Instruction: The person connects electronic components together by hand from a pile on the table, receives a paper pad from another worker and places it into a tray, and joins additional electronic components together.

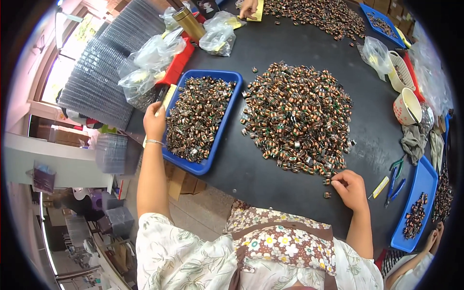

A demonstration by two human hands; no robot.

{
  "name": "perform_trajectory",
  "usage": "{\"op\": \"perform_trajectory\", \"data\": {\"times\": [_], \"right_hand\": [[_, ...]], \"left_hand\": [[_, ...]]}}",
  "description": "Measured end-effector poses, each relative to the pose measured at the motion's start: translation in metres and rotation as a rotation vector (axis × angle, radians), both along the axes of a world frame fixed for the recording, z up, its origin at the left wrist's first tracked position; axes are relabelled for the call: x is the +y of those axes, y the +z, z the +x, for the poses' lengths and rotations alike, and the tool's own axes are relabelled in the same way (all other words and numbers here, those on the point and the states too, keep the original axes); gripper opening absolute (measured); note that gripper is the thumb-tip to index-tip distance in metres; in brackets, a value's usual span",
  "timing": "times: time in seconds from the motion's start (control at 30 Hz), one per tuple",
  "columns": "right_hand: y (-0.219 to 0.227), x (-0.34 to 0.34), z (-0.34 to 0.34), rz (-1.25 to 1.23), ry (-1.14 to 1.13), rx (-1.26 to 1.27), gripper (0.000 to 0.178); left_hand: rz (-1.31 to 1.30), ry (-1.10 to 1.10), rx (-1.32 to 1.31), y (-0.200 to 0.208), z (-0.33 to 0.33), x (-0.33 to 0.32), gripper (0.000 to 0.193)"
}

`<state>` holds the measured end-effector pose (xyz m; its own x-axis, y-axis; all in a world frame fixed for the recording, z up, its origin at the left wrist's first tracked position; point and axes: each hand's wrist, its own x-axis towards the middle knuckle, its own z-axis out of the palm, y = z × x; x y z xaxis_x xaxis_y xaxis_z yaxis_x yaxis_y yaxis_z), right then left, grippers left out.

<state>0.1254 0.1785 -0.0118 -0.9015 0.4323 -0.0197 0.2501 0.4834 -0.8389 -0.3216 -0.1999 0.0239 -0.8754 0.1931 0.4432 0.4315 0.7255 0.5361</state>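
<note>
A big heap of small copper-wound coil parts lies on the black table. Left of it stands a blue tray filled with more of the same parts. My left hand, a bracelet on its wrist, is at the tray's left edge beside a yellow strip. Its fingers are curled together, and whatever they hold is hidden. At the heap's near edge, my right hand has thumb and forefinger pinched at a small coil part. Another loose coil part sits just nearer to me.
Pliers and a yellow-handled tool lie right of my right hand. Beyond them is a second blue tray, with another person's hands close by. A red bin and plastic bags stand far left. Another hand reaches in at the back.
</note>
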Motion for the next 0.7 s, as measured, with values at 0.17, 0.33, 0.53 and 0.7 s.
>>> {"op": "perform_trajectory", "data": {"times": [0.17,0.33,0.53,0.7], "right_hand": [[-0.007,0.000,-0.003,-0.051,-0.082,0.056,0.004],[-0.009,-0.001,-0.004,0.008,-0.117,0.073,0.004],[-0.007,-0.002,-0.005,0.033,-0.146,0.055,0.005],[-0.007,-0.004,-0.006,0.002,-0.158,0.054,0.004]], "left_hand": [[-0.380,0.172,-0.086,-0.033,-0.054,-0.079,0.044],[-0.525,0.228,-0.394,-0.040,-0.069,-0.074,0.049],[-0.622,0.166,-0.498,-0.028,-0.080,-0.073,0.049],[-0.569,0.163,-0.421,-0.013,-0.081,-0.066,0.034]]}}
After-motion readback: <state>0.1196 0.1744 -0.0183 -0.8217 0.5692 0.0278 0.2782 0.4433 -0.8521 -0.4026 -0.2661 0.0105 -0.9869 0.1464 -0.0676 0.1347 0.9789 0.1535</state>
